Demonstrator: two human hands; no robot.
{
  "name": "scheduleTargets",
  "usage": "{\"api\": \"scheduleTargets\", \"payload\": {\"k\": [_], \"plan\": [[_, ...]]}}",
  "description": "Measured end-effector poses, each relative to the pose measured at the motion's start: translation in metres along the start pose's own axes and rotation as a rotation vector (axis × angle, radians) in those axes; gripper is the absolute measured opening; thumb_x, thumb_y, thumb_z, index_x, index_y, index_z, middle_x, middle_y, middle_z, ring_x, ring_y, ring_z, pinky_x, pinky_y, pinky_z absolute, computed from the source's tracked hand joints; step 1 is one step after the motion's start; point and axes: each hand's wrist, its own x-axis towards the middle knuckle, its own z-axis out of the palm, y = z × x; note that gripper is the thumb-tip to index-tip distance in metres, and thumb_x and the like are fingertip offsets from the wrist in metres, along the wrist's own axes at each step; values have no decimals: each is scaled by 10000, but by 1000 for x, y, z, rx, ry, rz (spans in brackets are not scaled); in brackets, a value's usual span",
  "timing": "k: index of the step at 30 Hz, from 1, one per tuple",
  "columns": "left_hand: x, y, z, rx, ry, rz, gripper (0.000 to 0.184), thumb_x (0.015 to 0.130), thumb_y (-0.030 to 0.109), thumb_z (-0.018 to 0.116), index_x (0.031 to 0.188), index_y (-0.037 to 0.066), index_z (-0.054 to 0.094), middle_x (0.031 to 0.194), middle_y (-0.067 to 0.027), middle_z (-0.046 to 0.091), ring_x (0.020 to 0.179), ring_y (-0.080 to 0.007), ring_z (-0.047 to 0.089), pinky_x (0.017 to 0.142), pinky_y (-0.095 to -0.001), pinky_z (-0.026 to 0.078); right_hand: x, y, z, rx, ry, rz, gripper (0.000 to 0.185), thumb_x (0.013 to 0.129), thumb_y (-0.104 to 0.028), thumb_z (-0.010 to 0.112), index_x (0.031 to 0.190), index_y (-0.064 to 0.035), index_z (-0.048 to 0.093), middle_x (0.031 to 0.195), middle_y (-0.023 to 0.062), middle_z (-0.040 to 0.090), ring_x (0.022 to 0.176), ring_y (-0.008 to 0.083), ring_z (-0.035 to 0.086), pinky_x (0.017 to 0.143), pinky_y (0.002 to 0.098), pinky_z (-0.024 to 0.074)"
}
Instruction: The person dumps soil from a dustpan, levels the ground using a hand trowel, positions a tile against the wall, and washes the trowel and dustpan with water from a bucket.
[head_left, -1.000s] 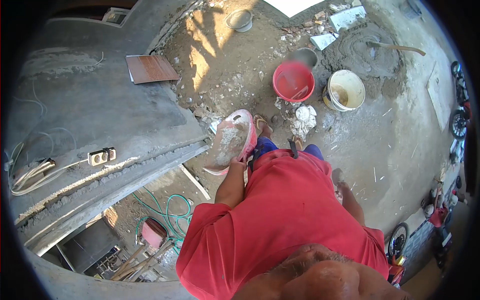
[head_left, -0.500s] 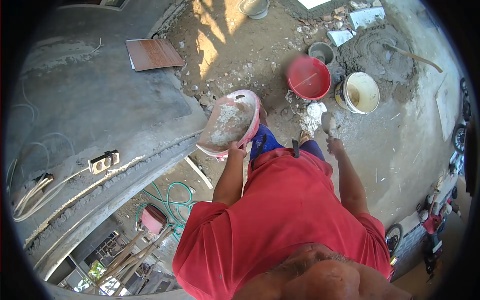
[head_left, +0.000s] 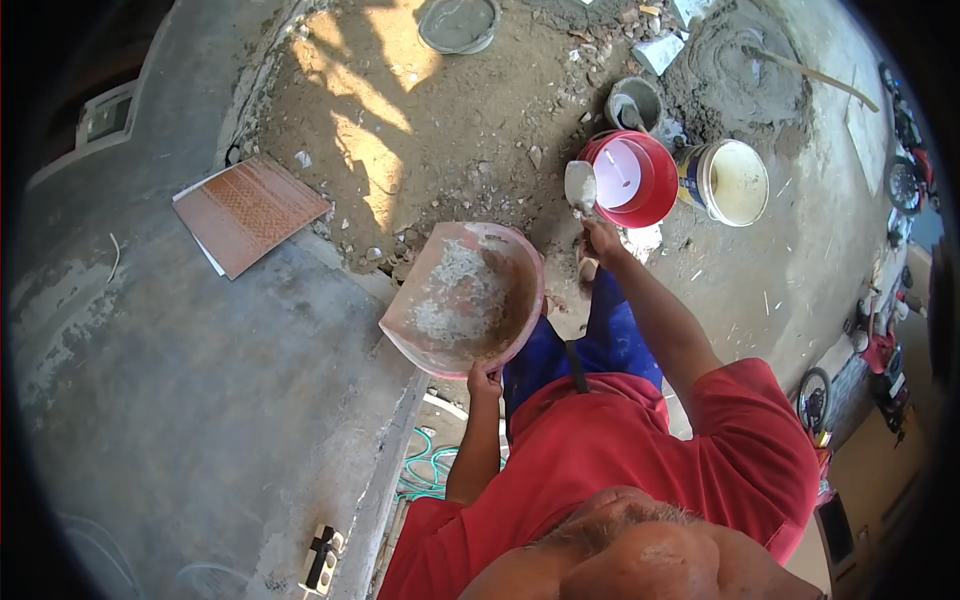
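My left hand (head_left: 486, 380) grips the near rim of a worn pink plastic basin (head_left: 462, 290). One side of the basin is cut away, and grey mortar residue coats its inside. In my right hand (head_left: 601, 241) is a trowel (head_left: 581, 186), its handle within closed fingers. The trowel's pale, dirty blade is at the left rim of a red bucket (head_left: 658, 180); whether they touch I cannot tell. Inside that bucket, a pale whitish surface shows. Just to its right stands a stained white bucket (head_left: 741, 184), and a grey bucket (head_left: 634, 100) sits behind it.
Wet mortar (head_left: 725, 95) lies at the upper right, with a long wooden handle (head_left: 815, 76) sticking out. A round tub (head_left: 459, 27) stands at the far side. Flat sheets (head_left: 250, 215) and a power strip (head_left: 321, 560) rest on the raised concrete ledge (head_left: 240, 370) at left.
My right hand has carried the trowel from beside my leg up to the red bucket. The basin now faces the camera more fully. The whole view has shifted.
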Motion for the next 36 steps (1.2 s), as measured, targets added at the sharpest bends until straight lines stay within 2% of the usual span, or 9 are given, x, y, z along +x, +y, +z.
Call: {"api": "scheduleTargets", "payload": {"k": [3,4,6,10,11,15,18,33,36], "plan": [[25,-4,-19,46,-41,-61,210,821,153,592,971,9,559,938,-124,623,866,-256,638,754,-367,578,90,-22,23,102,11,104,243,911,-282,537,867,-43,533,676,33,512,523,147,500,435,304,410],[26,-5,-18,58,40,-83,212,824,162,595,973,15,558,919,-122,619,860,-257,634,759,-370,573,154,-2,15,-14,12,-269,250,910,-280,535,836,-42,529,662,28,507,536,150,505,439,303,414],[21,-5,-17,45,129,-102,219,831,181,605,985,37,549,927,-123,607,874,-258,622,766,-369,562,129,-77,47,330,83,97,250,903,-273,541,809,-42,516,669,35,513,572,167,515,474,305,437],[8,-5,-6,97,218,-69,223,853,188,544,985,8,552,1004,-128,590,947,-263,612,800,-378,549,271,-95,36,364,256,17,200,902,-252,550,855,-59,530,702,41,527,586,135,518,467,273,438],[30,-26,-58,513,-43,116,217,852,177,536,986,7,553,1018,-127,588,959,-257,607,810,-372,546,302,-102,34,345,285,-7,189,903,-247,551,863,-63,529,707,43,528,591,139,518,476,274,439],[14,-7,0,-222,437,-389,204,780,73,559,982,48,559,981,-89,604,877,-247,628,744,-370,556,413,-118,21,530,374,3,131,917,-218,537,903,-89,525,723,56,530,606,159,518,527,290,451],[14,-26,12,1,394,-194,212,776,65,557,988,49,557,975,-88,608,867,-243,628,703,-351,555,467,-131,17,459,509,-8,147,922,-212,529,880,-71,519,709,64,532,591,170,518,516,308,447],[27,-15,19,-63,370,-236,139,778,27,561,912,60,548,811,-60,603,734,-191,624,673,-314,544,496,-115,9,-347,674,-499,182,901,-257,572,922,-86,512,738,25,545,628,202,502,562,355,409],[31,-5,46,21,468,-254,138,780,26,560,913,59,549,799,-53,594,713,-182,611,687,-307,546,558,-58,8,-209,500,-654,195,895,-209,604,886,-55,483,704,6,498,579,132,464,519,299,390]]}}
